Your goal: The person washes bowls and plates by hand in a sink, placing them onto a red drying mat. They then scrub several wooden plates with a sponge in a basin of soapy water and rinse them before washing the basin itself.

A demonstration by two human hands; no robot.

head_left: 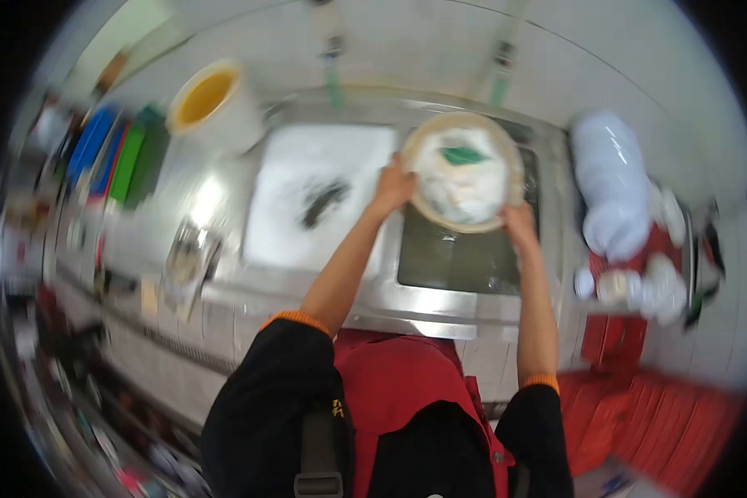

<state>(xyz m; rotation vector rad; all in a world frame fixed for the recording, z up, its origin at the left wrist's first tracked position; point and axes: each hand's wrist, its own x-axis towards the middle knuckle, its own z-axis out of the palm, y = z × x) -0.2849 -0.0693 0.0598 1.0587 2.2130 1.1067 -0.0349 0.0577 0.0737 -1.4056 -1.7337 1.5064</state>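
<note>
Between my two hands is a round beige basin [513, 149] with white foam and a green scouring pad [463, 155] inside. My left hand [395, 183] grips its left rim, fingers wrapped round the edge. On the lower right rim my right hand [519, 222] is closed in the same way. The basin is over the right sink [461, 261], which holds murky water. To its left, the left sink [286, 199] is full of white suds with a dark gap in the middle.
A white bucket [232, 112] with yellowish contents stands at the back left. Blue and green boards [133, 162] are upright farther left. White stacked dishes [614, 183] and small white containers [639, 290] sit on the right, above red crates [664, 423].
</note>
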